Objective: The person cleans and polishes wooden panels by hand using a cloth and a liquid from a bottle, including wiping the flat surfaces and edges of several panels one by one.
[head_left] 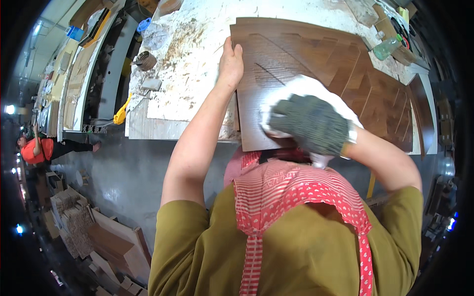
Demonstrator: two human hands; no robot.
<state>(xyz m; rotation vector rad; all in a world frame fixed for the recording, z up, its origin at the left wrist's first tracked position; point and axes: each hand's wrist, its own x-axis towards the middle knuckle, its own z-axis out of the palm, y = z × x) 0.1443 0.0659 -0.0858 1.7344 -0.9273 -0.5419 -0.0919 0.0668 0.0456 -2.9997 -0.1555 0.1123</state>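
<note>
A dark brown wooden panel with angled, parquet-like pieces and light seams lies across the workbench before me. My left hand, bare, holds the panel's left edge, its thumb and fingers up against that edge. On the panel's near part, my right hand wears a dark green knitted glove. It presses a white cloth flat on the wood, the cloth spreading out beyond the fingers. Part of the cloth is hidden beneath the glove.
The white, stained workbench carries a brown tin, a grey block and a clear plastic bag on the left. A green bottle lies at the far right. Cardboard is stacked lower left; another person is far left.
</note>
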